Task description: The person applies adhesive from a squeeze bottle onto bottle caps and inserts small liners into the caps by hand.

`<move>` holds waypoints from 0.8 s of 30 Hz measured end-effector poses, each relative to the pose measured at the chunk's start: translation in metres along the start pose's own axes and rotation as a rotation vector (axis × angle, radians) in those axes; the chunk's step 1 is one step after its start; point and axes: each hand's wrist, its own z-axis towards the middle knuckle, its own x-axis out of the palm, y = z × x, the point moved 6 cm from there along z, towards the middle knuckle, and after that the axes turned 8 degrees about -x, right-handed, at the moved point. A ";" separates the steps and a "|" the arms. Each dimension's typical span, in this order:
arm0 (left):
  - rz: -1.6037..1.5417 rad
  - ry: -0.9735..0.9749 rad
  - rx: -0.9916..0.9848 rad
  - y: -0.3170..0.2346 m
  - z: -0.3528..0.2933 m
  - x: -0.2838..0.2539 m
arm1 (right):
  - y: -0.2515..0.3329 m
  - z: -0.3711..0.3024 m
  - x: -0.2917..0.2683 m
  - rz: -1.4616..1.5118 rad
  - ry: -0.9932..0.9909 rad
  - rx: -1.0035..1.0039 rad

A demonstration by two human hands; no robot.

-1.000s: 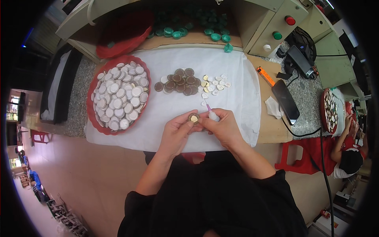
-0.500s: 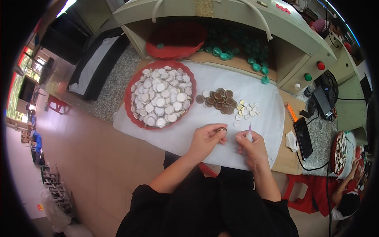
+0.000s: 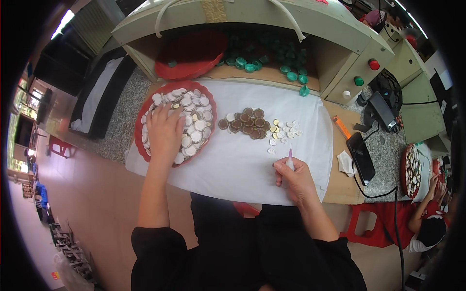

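My left hand (image 3: 164, 133) lies over the heap of white round discs (image 3: 199, 125) in a red scalloped tray (image 3: 214, 107), its fingers spread among them. Whether any disc is under the fingertips is hidden. My right hand (image 3: 299, 180) is closed around a slim white applicator (image 3: 290, 162) with a purple needle tip that points up and away from me. Beyond it, several small clear and gold round pieces (image 3: 291, 129) are scattered on the white sheet (image 3: 233, 169). Left of these is a pile of brown round discs with notched rims (image 3: 248, 122).
A grey bench housing with a shelf (image 3: 335, 68) stands at the back, with green cups (image 3: 250, 67) and another red tray (image 3: 189, 58) inside. At right lie an orange cutter (image 3: 341, 127), a black phone (image 3: 361, 157) and cables. A co-worker (image 3: 429, 228) sits far right.
My left hand has moved left from the sheet's front into the tray, and the brown-rimmed disc it held is no longer seen in it. The right hand still holds the applicator. The view has shifted.
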 end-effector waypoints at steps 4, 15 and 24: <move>-0.389 0.071 0.052 -0.054 -0.008 0.010 | 0.003 -0.002 0.000 -0.006 0.022 0.002; -0.366 0.332 -0.002 -0.115 -0.013 0.078 | 0.000 0.000 -0.003 0.200 -0.002 0.067; -0.618 0.178 0.026 -0.111 -0.035 0.036 | 0.000 0.001 -0.006 0.256 0.020 0.067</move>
